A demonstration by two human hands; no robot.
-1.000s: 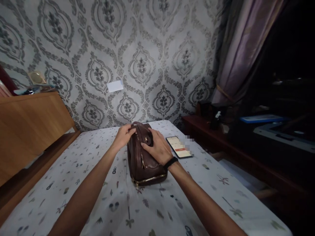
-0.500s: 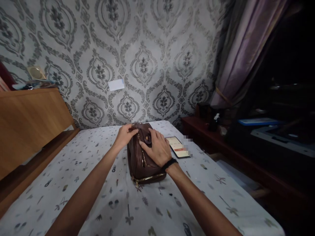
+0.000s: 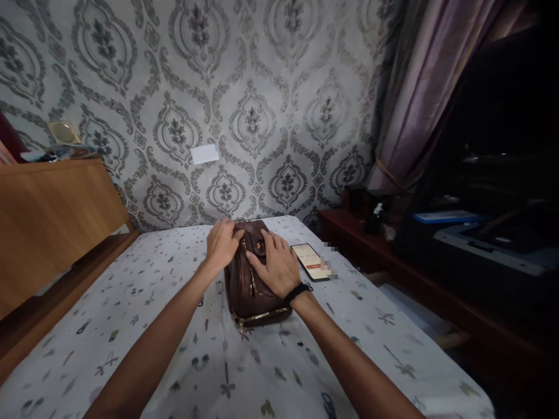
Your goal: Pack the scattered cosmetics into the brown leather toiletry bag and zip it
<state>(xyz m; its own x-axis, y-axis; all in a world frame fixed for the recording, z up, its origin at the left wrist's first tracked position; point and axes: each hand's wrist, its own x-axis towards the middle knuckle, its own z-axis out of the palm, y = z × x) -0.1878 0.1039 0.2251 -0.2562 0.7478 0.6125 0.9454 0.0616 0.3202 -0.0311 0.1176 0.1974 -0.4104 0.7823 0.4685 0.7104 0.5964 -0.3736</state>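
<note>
A brown leather handbag (image 3: pixel 239 294) with gold zips lies on the patterned sheet. At its far left corner, my left hand (image 3: pixel 222 244) is closed on the bag, its thumb beside the upper end of the front zip (image 3: pixel 252 279). What lies beneath those fingertips is hidden. Across the bag's right side rests my right hand (image 3: pixel 279 265), flat and open, with its thumb near the same zip. A dark band (image 3: pixel 297 293) circles my right wrist. Between the hands shows a flap with a round gold stud (image 3: pixel 259 245).
A phone (image 3: pixel 311 261) with a lit screen lies right of the bag. The white patterned sheet (image 3: pixel 174 326) spreads around it. A wooden headboard (image 3: pixel 52 215) stands left, a dark red cabinet (image 3: pixel 393 262) right. Patterned wallpaper (image 3: pixel 244 75) rises behind.
My left hand has bent slightly more over the bag's far corner. The right hand stays laid on the bag. The whole view has shifted a little.
</note>
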